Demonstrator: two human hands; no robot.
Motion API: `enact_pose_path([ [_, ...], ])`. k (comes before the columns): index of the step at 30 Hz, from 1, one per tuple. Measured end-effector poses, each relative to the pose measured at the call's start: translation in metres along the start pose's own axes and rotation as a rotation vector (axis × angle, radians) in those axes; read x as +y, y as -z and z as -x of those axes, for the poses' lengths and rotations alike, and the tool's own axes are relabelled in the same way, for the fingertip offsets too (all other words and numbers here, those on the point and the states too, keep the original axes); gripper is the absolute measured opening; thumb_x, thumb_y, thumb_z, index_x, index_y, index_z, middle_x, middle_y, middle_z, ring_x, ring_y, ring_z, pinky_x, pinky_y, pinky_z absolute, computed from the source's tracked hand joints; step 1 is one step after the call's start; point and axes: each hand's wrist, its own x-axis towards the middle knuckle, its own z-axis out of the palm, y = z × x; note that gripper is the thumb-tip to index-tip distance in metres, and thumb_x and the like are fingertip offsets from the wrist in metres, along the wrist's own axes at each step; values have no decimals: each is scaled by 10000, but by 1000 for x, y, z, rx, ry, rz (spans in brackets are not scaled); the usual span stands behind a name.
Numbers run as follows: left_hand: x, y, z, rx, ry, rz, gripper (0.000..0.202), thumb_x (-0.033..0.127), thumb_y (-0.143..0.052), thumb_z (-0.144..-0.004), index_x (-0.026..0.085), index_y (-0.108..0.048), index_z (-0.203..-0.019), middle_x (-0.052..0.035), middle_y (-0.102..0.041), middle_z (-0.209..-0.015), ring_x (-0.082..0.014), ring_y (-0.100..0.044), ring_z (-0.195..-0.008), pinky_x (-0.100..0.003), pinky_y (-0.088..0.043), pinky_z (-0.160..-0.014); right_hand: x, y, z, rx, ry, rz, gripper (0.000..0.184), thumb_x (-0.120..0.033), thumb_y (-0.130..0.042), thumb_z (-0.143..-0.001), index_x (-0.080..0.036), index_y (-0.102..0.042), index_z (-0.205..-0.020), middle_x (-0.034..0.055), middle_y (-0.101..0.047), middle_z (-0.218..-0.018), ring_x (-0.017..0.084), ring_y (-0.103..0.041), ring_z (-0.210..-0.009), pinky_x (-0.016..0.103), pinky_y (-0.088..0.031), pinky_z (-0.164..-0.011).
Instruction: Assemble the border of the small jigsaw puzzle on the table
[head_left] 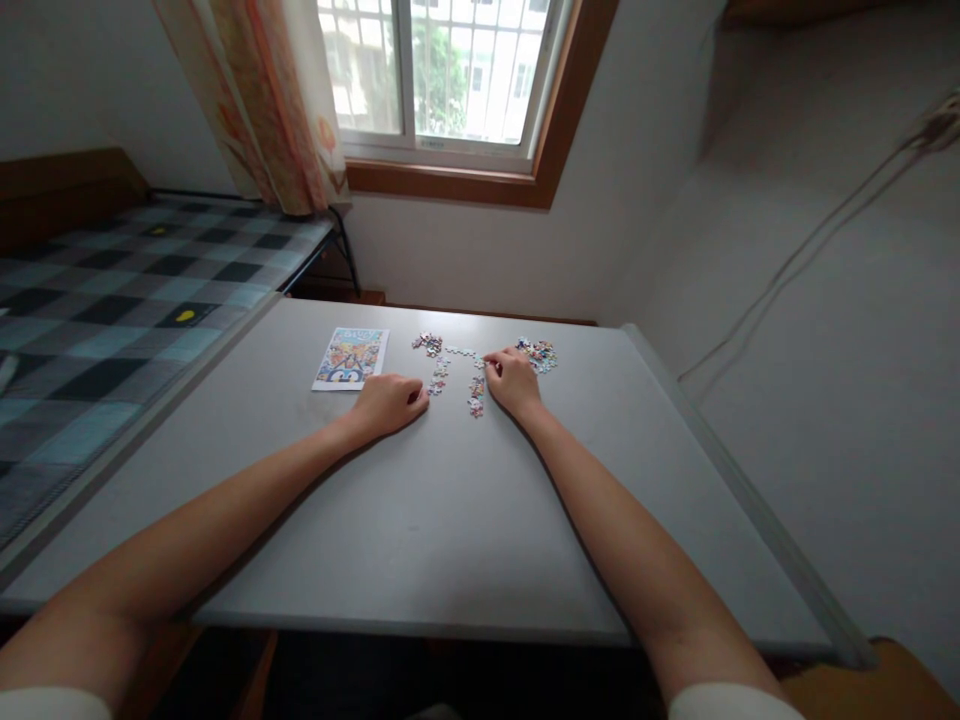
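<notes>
- Work surface: grey table (465, 520), lower centre of frame. All jigsaw items sit at its far edge, centre frame.
- Left hand (390, 403): resting on the tabletop, fingers curled under in a loose fist, just right of the reference card (350, 357). Cannot tell whether a piece is inside.
- Right hand (512, 380): palm down, fingers bent, tips touching pieces at the top of the right strip (476, 392). Too small to tell a pinch from a press.
- Left strip (439, 375): short run of joined pieces between the two hands. A thin top row (461, 352) links across toward the right strip.
- Small cluster (429, 343): sits at the upper end of the left strip. Joined or loose, n/a at this res.
- Loose pile (537, 353): just right of the right hand, unsorted.
- Progress, est.: early. Only thin strips appear assembled, approx. a partial frame; no filled area. Bulk of the pieces remains in the pile.
- Writing/brands: the card shows a colourful printed pic with a heading band at top; text not legible. No other labels seen.
- Surroundings: checked bed (112, 300) at left, window (442, 70) and curtain (262, 100) at top.
</notes>
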Motion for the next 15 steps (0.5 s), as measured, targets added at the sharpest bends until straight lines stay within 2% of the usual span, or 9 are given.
enact_pose_path([
  [10,1,2,0,1,-4,4,413,429,-406,-894,191,-667,-680,-76,-668,-664,-193,-601,-626,-273,-309,-579,0,-1,1,19,8,-24,268,-186,-481,-843,-198,-734,-929,88,-638,-936,230,-558,-944,374,-444,-918],
  [12,2,3,0,0,10,21,382,423,-419,-893,190,-674,-730,-67,-670,-672,-189,-607,-630,-267,-323,-585,0,-1,1,26,11,-21,266,-185,-484,-842,-199,-733,-933,85,-637,-927,228,-558,-934,370,-446,-912],
  [15,3,4,1,19,33,73,326,439,-457,-886,209,-685,-928,-39,-670,-684,-188,-617,-638,-259,-349,-600,1,-1,1,32,15,-11,271,-185,-482,-845,-196,-731,-951,85,-641,-929,229,-557,-932,366,-446,-913],
])
